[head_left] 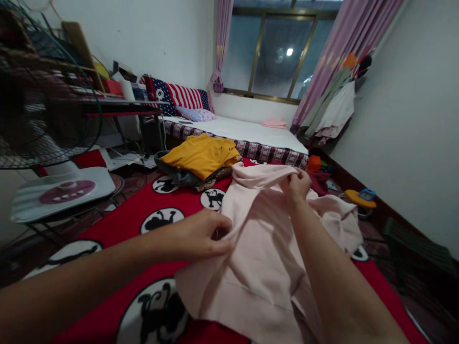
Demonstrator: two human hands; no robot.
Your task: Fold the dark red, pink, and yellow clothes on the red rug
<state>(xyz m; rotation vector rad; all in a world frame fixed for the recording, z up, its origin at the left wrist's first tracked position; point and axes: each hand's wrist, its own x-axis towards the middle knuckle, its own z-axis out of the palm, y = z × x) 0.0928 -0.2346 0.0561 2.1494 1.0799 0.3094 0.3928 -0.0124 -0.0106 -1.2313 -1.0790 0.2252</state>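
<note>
A pale pink garment, long-sleeved by the look of it, lies partly lifted over a red cloth with black figures in white circles. My left hand pinches its left edge between thumb and fingers. Farther off, my right hand is closed on the upper part of the same garment and holds a fold of it up. The rest of the fabric spreads to the right in loose creases. Just beyond lies a pile of clothes with a mustard-yellow garment on top.
A white fan stands at the left beside a cluttered desk. A bed with pillows is under the window. Clothes hang at the right wall, near a yellow stool and a dark green folding chair.
</note>
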